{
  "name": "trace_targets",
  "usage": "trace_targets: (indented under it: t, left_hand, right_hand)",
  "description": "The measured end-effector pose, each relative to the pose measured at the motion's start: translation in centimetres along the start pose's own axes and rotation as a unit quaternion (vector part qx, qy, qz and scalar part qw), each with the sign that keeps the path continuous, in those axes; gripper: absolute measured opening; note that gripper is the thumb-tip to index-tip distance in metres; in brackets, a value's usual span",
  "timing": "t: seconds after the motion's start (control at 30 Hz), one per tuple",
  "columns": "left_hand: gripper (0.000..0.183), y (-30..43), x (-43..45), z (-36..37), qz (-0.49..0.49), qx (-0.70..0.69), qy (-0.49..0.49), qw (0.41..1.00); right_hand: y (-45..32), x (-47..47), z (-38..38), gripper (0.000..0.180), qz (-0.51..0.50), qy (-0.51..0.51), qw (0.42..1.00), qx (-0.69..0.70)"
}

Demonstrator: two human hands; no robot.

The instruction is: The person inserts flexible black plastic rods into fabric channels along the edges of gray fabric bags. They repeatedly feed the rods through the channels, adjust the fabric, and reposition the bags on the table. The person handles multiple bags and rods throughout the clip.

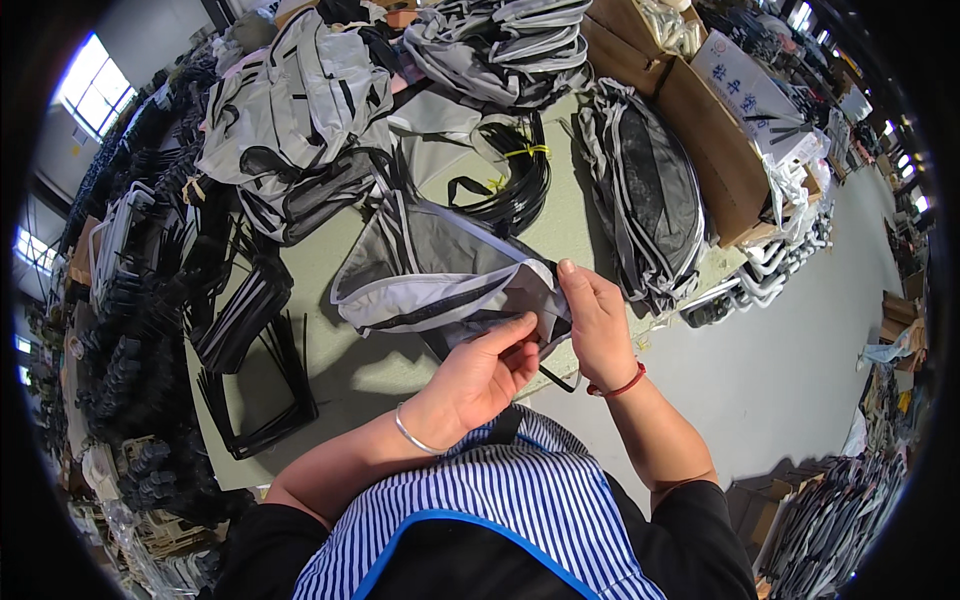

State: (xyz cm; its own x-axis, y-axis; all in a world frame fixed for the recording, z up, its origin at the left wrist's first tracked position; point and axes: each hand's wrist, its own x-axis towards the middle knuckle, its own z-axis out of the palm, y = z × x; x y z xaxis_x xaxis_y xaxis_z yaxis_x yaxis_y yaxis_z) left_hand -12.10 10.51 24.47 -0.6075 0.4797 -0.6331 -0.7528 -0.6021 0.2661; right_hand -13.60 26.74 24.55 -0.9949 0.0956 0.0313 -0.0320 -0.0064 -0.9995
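A grey and black fabric piece with white binding and mesh panels (442, 296) lies partly on the pale green table (330, 375), its near right corner raised. My right hand (600, 322) pinches that corner, thumb on top. My left hand (487, 367) is at the fabric's near edge, thumb and fingers around a fold; the fingertips are partly hidden. A thin black strip (559, 379) hangs below the corner. Behind the fabric lies a coil of black strips (525, 195) tied with yellow ties.
Stacks of grey fabric pieces (300, 97) lie at the back left, and a mesh stack (645, 195) at the right. A long cardboard box (712, 150) stands beyond it. Bent black strips (255, 427) lie at the left. White bent tubes (757, 270) stick out below the right edge.
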Motion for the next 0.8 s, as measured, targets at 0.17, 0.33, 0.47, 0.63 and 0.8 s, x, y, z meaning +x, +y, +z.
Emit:
trace_targets:
  t: [0.17, 0.33, 0.47, 0.63, 0.8]
  left_hand:
    - [0.012, 0.0, -0.6, -1.9, -0.046, -0.031, -0.025, 0.998]
    - [0.007, 0.9, -2.5, -3.8, 0.018, -0.043, -0.078, 0.996]
    - [0.008, 1.0, -4.9, -4.9, -0.018, -0.092, -0.106, 0.990]
    - [0.008, 1.0, -6.6, -7.6, -0.045, -0.084, -0.073, 0.993]
    - [0.006, 0.6, -7.8, -9.6, -0.042, -0.085, -0.063, 0.994]
  right_hand:
    - [-0.4, -2.2, 1.7, 0.038, -0.064, 0.037, 0.991, -0.112]
    - [-1.1, -4.1, 4.3, 0.040, -0.105, 0.046, 0.983, -0.145]
    - [-1.2, -5.3, 6.1, 0.040, -0.116, 0.061, 0.977, -0.166]
    - [-0.2, -7.3, 7.6, 0.034, -0.166, 0.062, 0.953, -0.244]
    - [0.0, -9.0, 8.5, 0.028, -0.228, 0.065, 0.924, -0.301]
